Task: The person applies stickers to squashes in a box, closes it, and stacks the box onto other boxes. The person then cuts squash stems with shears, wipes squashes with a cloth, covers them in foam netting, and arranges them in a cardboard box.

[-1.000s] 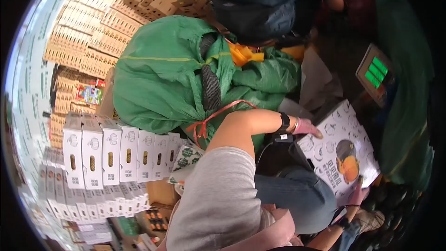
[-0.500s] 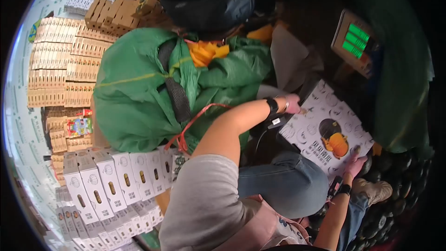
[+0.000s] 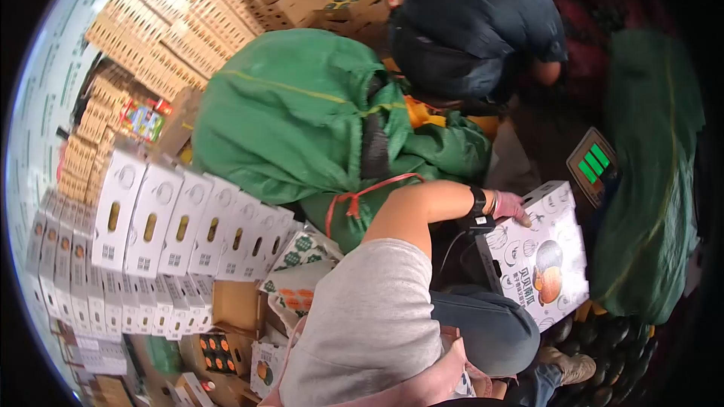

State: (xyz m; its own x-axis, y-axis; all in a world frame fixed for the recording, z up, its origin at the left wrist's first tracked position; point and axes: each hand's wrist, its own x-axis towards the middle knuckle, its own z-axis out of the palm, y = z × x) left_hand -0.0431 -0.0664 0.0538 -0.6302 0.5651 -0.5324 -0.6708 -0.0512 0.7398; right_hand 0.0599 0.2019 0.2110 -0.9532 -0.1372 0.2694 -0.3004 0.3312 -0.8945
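A white printed cardboard box with a pumpkin picture on its lid is tilted over my bent leg. My left hand, in a pink glove, grips the box's upper left edge, fingers closed on it. A dark wristband with a small black device and a cable sits on that wrist. My right hand is out of sight; the box and my leg cover the area where it could be. Dark green pumpkins lie below the box, beside my shoe.
A large green sack tied with red string stands ahead. White boxes are stacked at left, brown cartons behind. A scale with a lit green display and a green cloth are right. Another person bends over at the top.
The view has swung left. The box has turned and stands more steeply, still in my left hand. My right hand, earlier on the box's lower right edge, has gone out of sight.
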